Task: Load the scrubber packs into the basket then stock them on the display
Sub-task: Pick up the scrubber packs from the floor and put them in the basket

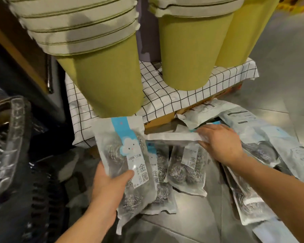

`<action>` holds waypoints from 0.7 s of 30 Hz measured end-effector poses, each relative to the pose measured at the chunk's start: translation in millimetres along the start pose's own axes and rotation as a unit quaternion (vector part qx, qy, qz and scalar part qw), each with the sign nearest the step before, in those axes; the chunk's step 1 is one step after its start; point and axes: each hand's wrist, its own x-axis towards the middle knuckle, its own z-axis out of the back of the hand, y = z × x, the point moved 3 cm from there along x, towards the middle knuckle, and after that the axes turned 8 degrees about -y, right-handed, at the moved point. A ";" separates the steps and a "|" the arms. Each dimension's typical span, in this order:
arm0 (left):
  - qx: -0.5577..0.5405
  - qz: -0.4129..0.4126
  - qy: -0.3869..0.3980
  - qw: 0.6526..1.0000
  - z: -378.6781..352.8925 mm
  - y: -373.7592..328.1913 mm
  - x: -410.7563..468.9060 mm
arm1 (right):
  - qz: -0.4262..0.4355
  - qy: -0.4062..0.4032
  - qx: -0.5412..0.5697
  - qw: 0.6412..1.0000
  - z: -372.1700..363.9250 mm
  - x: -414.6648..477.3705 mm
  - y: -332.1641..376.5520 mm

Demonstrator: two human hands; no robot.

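Floor (pixel 191 213) below; scrubber pack (pixel 123 155) in left hand (pixel 109 186)

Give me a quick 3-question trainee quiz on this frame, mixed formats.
1. True or false: the left hand grips a scrubber pack.
2. The green bins stand on: A) a metal rack B) a checked cloth C) a wooden shelf.
3. Fill in: the right hand holds a second pack above the loose packs lying on the ____.
Key: 1 true; 2 B; 3 floor.
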 end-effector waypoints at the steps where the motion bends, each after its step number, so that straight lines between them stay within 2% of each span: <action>1: -0.006 -0.014 0.002 1.000 -2.4 -9.8 -5.1 | -0.001 -0.029 0.001 1.000 17.6 -2.8 1.4; 8: -0.087 -0.116 0.036 0.989 -9.4 -116.4 -60.8 | -0.004 -0.107 0.046 0.993 186.2 6.6 21.1; 12: -0.125 -0.171 0.068 0.975 22.1 -198.5 -81.5 | 0.033 -0.136 0.071 0.988 292.6 27.1 59.3; 15: -0.109 -0.228 0.081 0.964 80.1 -258.7 -82.6 | 0.075 -0.153 0.097 0.981 365.0 48.2 111.4; 18: -0.096 -0.290 0.061 0.950 166.9 -301.4 -70.4 | 0.121 -0.176 0.128 0.969 415.9 66.5 180.2; 21: -0.057 -0.314 -0.002 0.948 272.2 -311.5 -49.9 | 0.186 -0.168 0.157 0.955 425.1 86.0 262.9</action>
